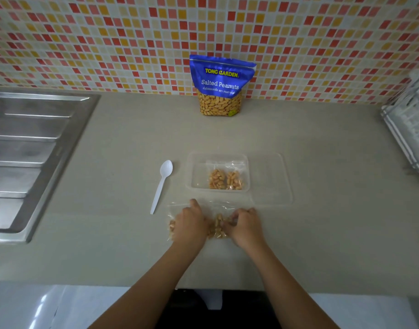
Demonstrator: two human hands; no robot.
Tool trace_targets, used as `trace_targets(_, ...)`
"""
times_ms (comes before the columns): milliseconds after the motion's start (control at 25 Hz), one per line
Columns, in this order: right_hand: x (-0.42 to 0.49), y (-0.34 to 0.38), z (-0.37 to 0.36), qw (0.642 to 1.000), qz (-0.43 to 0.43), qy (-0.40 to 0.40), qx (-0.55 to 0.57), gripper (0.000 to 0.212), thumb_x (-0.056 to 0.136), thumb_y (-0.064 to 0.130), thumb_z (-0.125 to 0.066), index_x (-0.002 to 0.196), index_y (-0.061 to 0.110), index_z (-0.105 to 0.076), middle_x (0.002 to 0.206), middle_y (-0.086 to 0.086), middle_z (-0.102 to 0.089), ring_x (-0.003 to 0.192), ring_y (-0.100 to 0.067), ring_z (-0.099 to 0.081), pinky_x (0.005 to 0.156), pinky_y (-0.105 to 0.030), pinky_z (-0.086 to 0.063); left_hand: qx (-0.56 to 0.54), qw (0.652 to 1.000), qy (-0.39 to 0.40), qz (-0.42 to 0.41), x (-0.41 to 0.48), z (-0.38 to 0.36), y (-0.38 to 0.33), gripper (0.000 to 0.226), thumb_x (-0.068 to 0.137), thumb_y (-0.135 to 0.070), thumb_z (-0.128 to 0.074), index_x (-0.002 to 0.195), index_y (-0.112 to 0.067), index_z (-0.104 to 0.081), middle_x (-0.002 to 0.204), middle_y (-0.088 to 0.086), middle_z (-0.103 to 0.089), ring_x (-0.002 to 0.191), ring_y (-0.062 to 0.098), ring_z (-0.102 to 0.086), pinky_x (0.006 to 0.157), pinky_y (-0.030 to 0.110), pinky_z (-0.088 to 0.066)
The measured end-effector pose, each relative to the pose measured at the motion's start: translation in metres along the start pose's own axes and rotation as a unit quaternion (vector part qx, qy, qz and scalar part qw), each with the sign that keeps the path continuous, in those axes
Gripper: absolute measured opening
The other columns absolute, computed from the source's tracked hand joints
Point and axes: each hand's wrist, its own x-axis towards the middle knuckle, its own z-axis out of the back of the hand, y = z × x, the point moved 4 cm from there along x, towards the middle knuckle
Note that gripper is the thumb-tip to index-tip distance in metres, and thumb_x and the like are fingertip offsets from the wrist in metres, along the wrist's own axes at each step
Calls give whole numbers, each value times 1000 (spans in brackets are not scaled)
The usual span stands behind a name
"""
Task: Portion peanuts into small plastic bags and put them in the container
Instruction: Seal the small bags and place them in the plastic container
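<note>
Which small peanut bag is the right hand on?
The bag on the counter between the left hand and the right hand, whose fingers curl onto it. Two others lie in the clear container.

Mostly hidden under fingers of the left hand (188, 222): 1 peanut bag (171, 227). Partly covered by fingertips of the right hand (245, 227): 2nd bag (216, 228). Cropped far left of the fingers: sink (33, 150).

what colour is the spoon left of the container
Plain white. The plastic spoon lies left of the clear container, seen in the head view.
</note>
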Motion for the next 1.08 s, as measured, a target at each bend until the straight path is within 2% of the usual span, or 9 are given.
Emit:
trace_targets(120, -3, -3, 1, 998, 12, -14, 53, 23, 78, 26, -71, 90, 14, -56, 93, -1, -50, 91, -24, -58, 78, -27, -42, -45, 999, -18, -1, -3, -5, -4, 34, 83, -5, -49, 115, -9, -38, 98, 14, -63, 96, 31, -58, 69, 34, -39)
trace_targets(200, -8, -6, 5, 994, 24, -30, 101, 29, 78, 26, -72, 92, 20, -47, 84, 3, -57, 79, -17, -60, 69, -24, -43, -79, 996, -20, -20, -7, -4, -5, 35, 82, 0, -49, 114, -10, -40, 100, 14, -61, 93, 30, -58, 69, 32, -39)
trace_targets(440, -13, -5, 31, 959, 96, -95, 248, 38, 80, 17, -71, 90, 33, -38, 79, 1, -68, 70, -6, -66, 67, -17, -50, -222, 971, -88, -33, -12, 23, 7, 22, 82, -6, -61, 104, -10, -64, 99, 9, -64, 80, 14, -57, 71, 18, -40)
trace_targets(520, 0, 13, 52, 951, 138, -133, 244, 32, 82, 15, -69, 91, 30, -42, 83, 2, -67, 70, -5, -65, 66, -10, -48, -267, 952, -141, -51, -1, 51, 5, 21, 82, -9, -63, 103, -9, -66, 95, 6, -65, 79, 12, -58, 71, 16, -40)
trace_targets(600, 21, 35, 66, 948, 167, -156, 222, 21, 84, 16, -67, 97, 16, -51, 81, 8, -63, 70, -9, -63, 69, -18, -50, -273, 944, -170, -71, 23, 74, -2, 22, 84, -12, -63, 106, -8, -66, 99, 5, -64, 81, 13, -59, 73, 17, -43)
trace_targets(680, 45, 54, 65, 959, 164, -139, 183, 20, 85, 17, -65, 101, 9, -55, 83, 6, -65, 73, -16, -64, 73, -27, -50, -237, 955, -163, -69, 52, 84, -12, 25, 85, -15, -62, 109, -10, -65, 108, 7, -63, 88, 17, -62, 80, 23, -47)
trace_targets(920, 89, 58, 32, 992, 118, -30, 40, 28, 87, 19, -62, 113, 6, -62, 106, -16, -68, 100, -28, -63, 84, -26, -43, -54, 995, -58, -54, 81, 58, -25, 31, 93, -13, -49, 121, -2, -57, 123, 16, -53, 107, 31, -57, 82, 30, -43)
trace_targets(1000, 93, 57, 32, 989, 143, -33, 6, 31, 87, 19, -62, 114, 4, -63, 115, -17, -61, 103, -29, -60, 89, -25, -40, 25, 995, -42, -89, 74, 57, -26, 25, 91, -8, -50, 113, 0, -59, 117, 15, -54, 101, 31, -57, 73, 30, -42)
trace_targets(1080, 93, 60, 33, 984, 171, -46, 0, 29, 87, 16, -61, 113, 2, -63, 117, -16, -54, 102, -30, -57, 89, -25, -40, 136, 980, -74, -128, 72, 56, -28, 14, 74, -7, -69, 88, -9, -69, 97, 8, -61, 87, 26, -59, 61, 27, -38)
